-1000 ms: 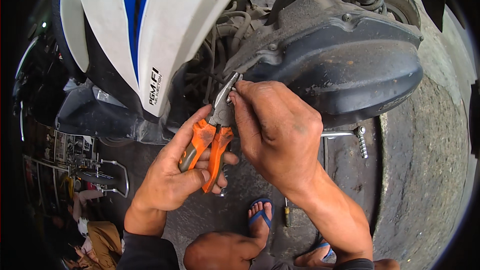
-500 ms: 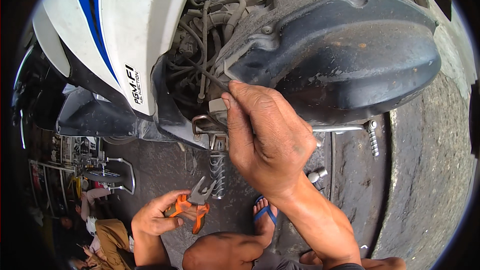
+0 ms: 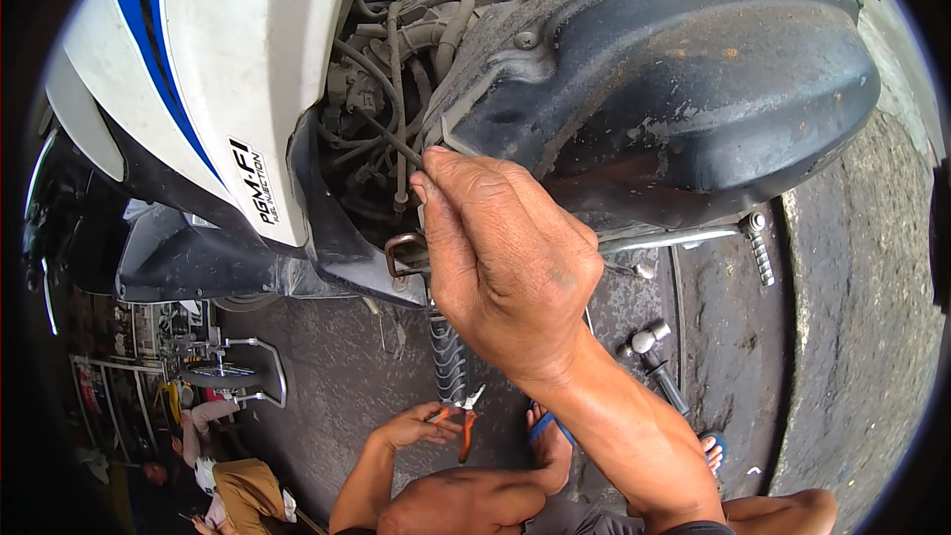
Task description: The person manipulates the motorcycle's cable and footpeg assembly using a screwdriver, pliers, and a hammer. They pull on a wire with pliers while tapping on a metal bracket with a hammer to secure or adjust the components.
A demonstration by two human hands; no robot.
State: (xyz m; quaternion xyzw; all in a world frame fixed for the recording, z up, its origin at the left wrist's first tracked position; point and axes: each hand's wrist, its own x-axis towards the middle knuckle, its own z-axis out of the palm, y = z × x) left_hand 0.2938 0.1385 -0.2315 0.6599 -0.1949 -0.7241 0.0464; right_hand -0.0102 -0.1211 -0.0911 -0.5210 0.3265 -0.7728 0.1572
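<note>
At the far left, a seated person in brown clothing (image 3: 248, 495) is seen on the floor. Beside that, a white panel with blue stripes (image 3: 253, 69) is mounted on a scooter. A thin dark cable (image 3: 389, 136) is stretched from the exposed engine parts toward the right hand. Lower down, the left hand (image 3: 411, 428) is held low with its fingers loosely curved at 1 orange handle of the pliers (image 3: 468, 426); whether the handle is gripped or only touched cannot be told. The pliers are placed just below a ribbed black footpeg (image 3: 449, 357), their jaws set apart. By the right hand (image 3: 510, 258), the cable's end is pinched between thumb and forefinger. Farther right, a hammer (image 3: 654, 352) is seen on the floor, below a scuffed black casing (image 3: 703, 99) and a metal lever (image 3: 760, 253).
</note>
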